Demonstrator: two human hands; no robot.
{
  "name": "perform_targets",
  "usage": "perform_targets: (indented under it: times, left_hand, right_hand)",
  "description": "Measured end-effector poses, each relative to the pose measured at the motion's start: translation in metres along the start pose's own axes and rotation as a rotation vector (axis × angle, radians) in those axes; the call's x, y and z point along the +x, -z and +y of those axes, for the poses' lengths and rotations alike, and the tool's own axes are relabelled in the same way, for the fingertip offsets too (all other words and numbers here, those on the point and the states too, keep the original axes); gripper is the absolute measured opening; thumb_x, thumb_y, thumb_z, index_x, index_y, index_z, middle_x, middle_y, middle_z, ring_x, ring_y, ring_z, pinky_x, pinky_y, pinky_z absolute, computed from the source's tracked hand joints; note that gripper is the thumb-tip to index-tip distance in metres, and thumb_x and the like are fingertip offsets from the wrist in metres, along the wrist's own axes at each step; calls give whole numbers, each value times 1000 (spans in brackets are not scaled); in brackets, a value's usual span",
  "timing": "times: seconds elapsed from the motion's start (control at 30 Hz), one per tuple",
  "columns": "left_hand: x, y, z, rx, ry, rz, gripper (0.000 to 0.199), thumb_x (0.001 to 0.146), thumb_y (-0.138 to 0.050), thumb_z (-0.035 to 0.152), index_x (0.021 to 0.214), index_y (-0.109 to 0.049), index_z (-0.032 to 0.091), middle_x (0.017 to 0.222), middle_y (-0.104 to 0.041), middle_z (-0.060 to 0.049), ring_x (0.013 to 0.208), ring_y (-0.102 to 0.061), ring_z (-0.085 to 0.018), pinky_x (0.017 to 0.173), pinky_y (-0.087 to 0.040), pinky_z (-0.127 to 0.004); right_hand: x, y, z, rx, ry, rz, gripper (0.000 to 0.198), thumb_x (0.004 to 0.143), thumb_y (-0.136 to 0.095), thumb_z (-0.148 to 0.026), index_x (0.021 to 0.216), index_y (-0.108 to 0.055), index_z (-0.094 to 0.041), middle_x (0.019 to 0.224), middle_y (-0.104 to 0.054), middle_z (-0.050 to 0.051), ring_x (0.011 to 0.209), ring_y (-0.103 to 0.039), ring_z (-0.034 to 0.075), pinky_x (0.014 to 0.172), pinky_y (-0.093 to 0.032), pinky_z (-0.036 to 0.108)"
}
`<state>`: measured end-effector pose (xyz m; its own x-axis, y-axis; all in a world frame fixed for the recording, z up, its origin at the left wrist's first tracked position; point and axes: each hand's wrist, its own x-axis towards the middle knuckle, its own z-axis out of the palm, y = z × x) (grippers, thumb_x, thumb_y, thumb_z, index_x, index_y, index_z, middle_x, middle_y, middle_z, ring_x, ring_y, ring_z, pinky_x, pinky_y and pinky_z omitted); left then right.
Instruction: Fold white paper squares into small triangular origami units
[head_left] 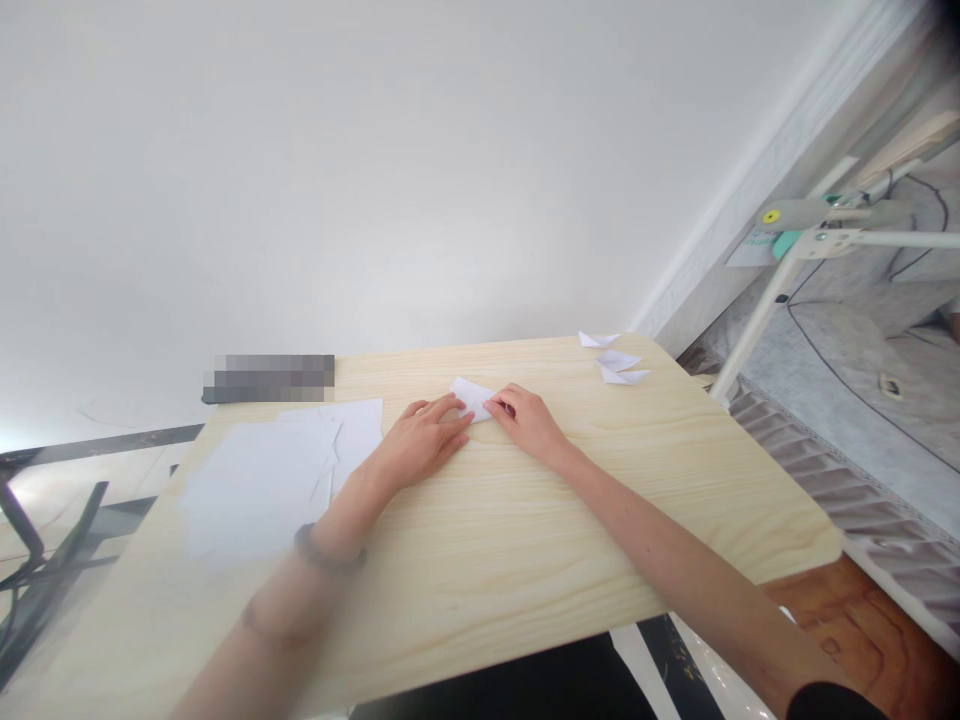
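1. Right hand (534,425): fingers pinched together on the right end of a small, folded white paper piece (469,390).
2. Left hand (420,443): fingers extended, slightly apart, over the piece's lower left.
3. The piece, angular and straight-edged, lies on the pale wood-grain bench (480,560).
4. White paper sheets (247,480) lie left; pointed, folded white paper shapes (619,359), far right.

The desk (480,575) has a pale wood-grain top with rounded corners on its right side. White paper sheets (255,470) lie overlapping along the left edge, just in front of a dark, pixelated object (268,379) at the far left corner. A small folded paper (469,389) lies toward the far edge's middle, and folded paper pieces (619,360) sit near the far right corner.
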<state>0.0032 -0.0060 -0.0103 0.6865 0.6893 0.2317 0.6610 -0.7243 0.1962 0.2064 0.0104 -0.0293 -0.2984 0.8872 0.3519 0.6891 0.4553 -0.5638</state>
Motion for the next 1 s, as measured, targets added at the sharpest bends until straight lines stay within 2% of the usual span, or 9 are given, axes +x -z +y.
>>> perform_targets:
  times: [0.17,0.3,0.47,0.63,0.87,1.0]
  left_hand:
    - [1,4,4,-12,-31,6,31,86,-38,29,111,-54,19,115,-52,-10,108,-48,-21,94,-35,-39]
    - [1,6,6,-21,-8,20,33,86,-38,26,116,-50,21,114,-54,-9,106,-49,-21,92,-38,-37]
    - [1,8,8,-16,-8,-12,36,85,-38,21,119,-48,27,114,-53,-6,104,-50,-20,91,-38,-37]
    - [1,5,7,6,-2,7,36,84,-40,20,117,-50,29,114,-53,-6,102,-51,-19,90,-39,-36]
    - [2,3,7,-3,-4,13,35,84,-40,20,116,-51,28,112,-53,-6,102,-51,-19,91,-39,-36]
    - [3,4,7,22,-10,-2,37,84,-38,20,120,-48,28,110,-54,-6,101,-50,-19,90,-39,-36]
  right_hand:
    - [0,-4,1,32,-47,54,20,81,-49,-33,73,-59,-17,74,-55,2,66,-49,11,64,-38,25]
    - [0,-4,2,63,-75,79,20,77,-54,-36,72,-59,-17,76,-55,2,62,-50,10,63,-40,25]
    - [1,1,6,84,-39,71,16,80,-51,-29,76,-62,-17,76,-57,3,64,-51,11,64,-41,25]
    - [1,8,11,122,-16,23,15,79,-50,-26,84,-63,-18,81,-58,3,65,-51,10,64,-41,25]
    - [1,4,13,-72,-23,33,19,77,-54,-36,72,-58,-18,84,-50,4,83,-49,15,77,-40,29]
    - [0,2,12,-133,-39,36,22,77,-53,-39,72,-55,-18,87,-48,5,84,-49,16,77,-40,29]
